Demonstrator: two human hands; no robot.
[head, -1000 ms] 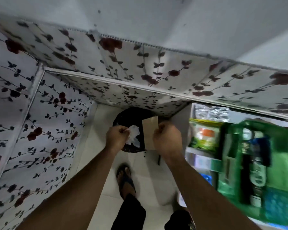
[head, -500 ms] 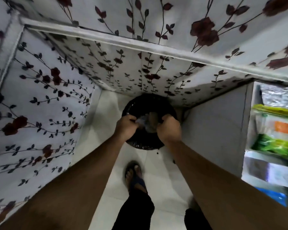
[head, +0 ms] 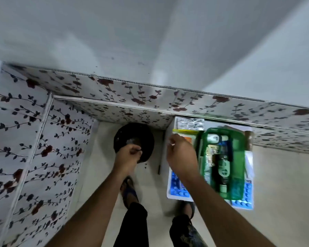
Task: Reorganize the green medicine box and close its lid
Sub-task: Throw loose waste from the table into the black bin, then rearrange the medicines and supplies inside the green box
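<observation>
The left hand (head: 128, 155) hangs over the near rim of the black bin (head: 134, 139), its fingers curled in loosely; whether anything is pinched inside them cannot be told from this view. The right hand (head: 181, 154) is raised beside the green medicine box (head: 221, 163), its fingers partly spread and slack, with nothing visibly held. The box sits just outboard of the right fingertips, resting on a white tray with blue cells (head: 175, 188), open at the top and crowded with bottles and packets whose details are blurred. The lid cannot be picked out with confidence. Loose packets, one of foil (head: 190, 123), lie beyond the right fingers on the same surface. Judged risks: a hasty reach from the right hand may knock the upright bottles over, since they stand close together; items that sit proud of the rim would likely stop the lid from seating. The box may also slide on the tray if pressed from one side only. The bin stands close below the left fingers, so a dropped item could fall into it unnoticed.
</observation>
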